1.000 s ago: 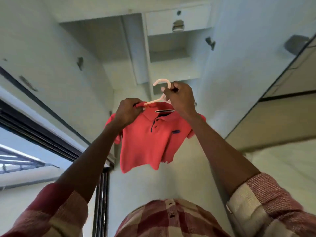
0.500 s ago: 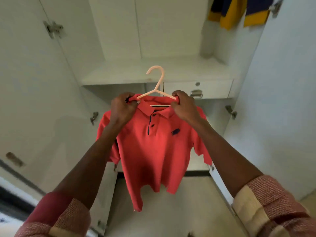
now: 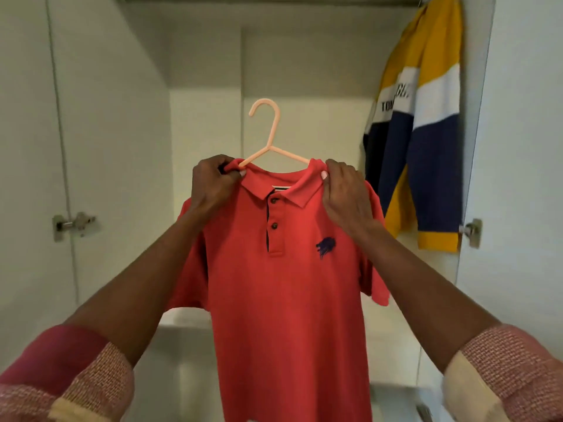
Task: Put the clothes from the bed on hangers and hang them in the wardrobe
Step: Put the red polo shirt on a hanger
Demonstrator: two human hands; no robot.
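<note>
While the left hand (image 3: 213, 184) and right hand (image 3: 344, 196) each pinch a shoulder, the red shirt (image 3: 283, 284) sits on its hanger (image 3: 268, 141) before the wardrobe (image 3: 128, 123) (striped top (image 3: 426, 123) already hung); hooking remains.

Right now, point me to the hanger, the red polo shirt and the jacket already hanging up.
hanger (image 3: 272, 129): head view, on its neck below the hook.
red polo shirt (image 3: 283, 315): head view, on the chest panel.
jacket (image 3: 432, 166): head view, on the navy sleeve section.

Wardrobe (image 3: 115, 117): open, pale walls.
Inside, right: striped top (image 3: 426, 123) hanging.
Shelf (image 3: 189, 322): low, behind polo (image 3: 280, 300).
</note>
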